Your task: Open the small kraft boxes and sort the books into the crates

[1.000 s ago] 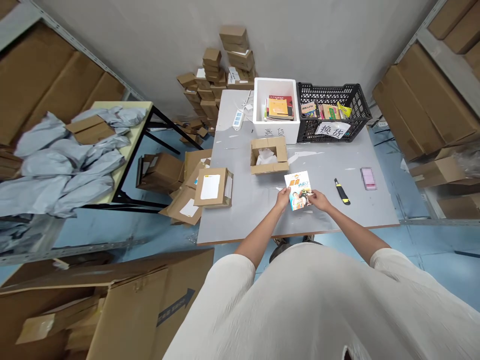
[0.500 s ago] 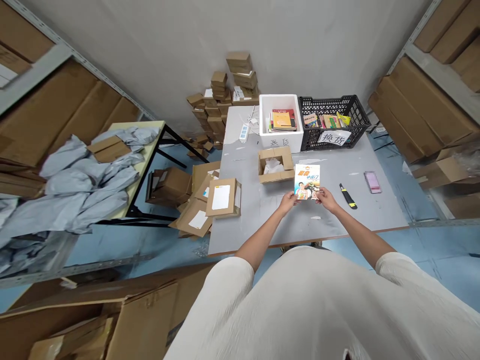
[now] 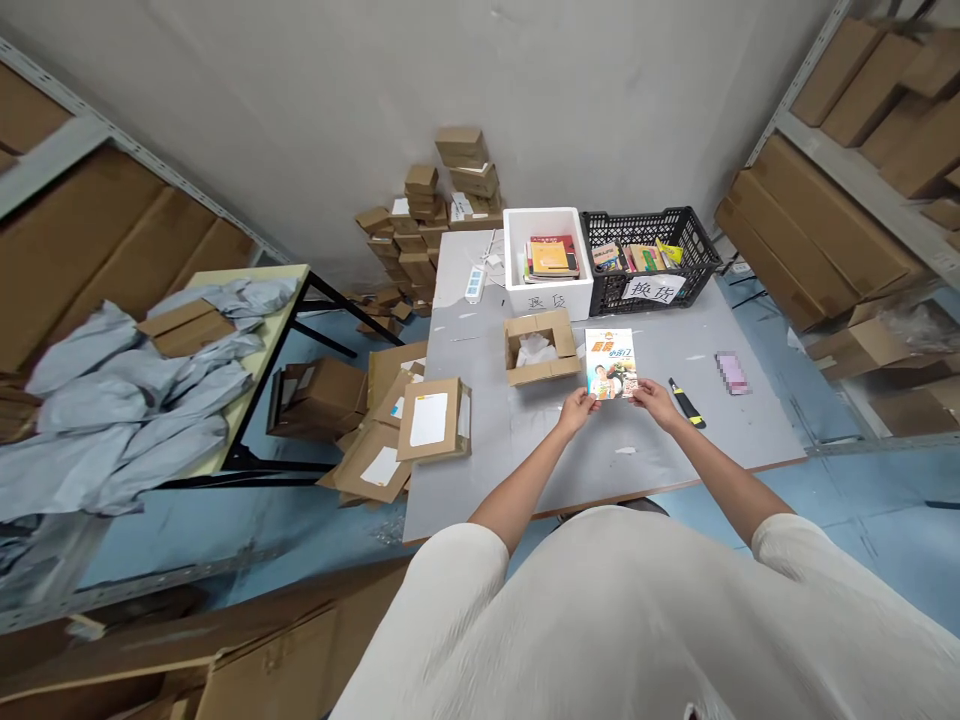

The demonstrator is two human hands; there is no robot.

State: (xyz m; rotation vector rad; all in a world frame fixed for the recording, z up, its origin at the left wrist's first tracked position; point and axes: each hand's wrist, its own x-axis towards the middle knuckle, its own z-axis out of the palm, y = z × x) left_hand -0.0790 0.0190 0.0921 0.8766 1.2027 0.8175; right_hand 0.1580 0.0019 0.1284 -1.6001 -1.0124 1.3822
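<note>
A book (image 3: 610, 362) with a white, orange and blue cover is held up over the grey table (image 3: 517, 470), its front facing me. My left hand (image 3: 578, 411) grips its lower left corner, and my right hand (image 3: 655, 402) grips the lower right one. Just beyond my left hand stands an open cardboard box (image 3: 543, 374) with white crumpled packing inside. To the right of my right hand lies a black and yellow box cutter (image 3: 687, 404). A pink phone (image 3: 731, 372), blurred out, rests farther right.
At the table's back are a white foam box (image 3: 551, 301) and a black plastic crate (image 3: 652, 284), both with books. A closed carton (image 3: 433, 420) sits at the left edge, near a power strip (image 3: 475, 284). Grey parcels (image 3: 112, 400) cover a side table; shelves of cartons flank both sides.
The camera view has shifted slightly, so the table appears a little to the left. Both hands still hold the book, in nearly the same pose.
</note>
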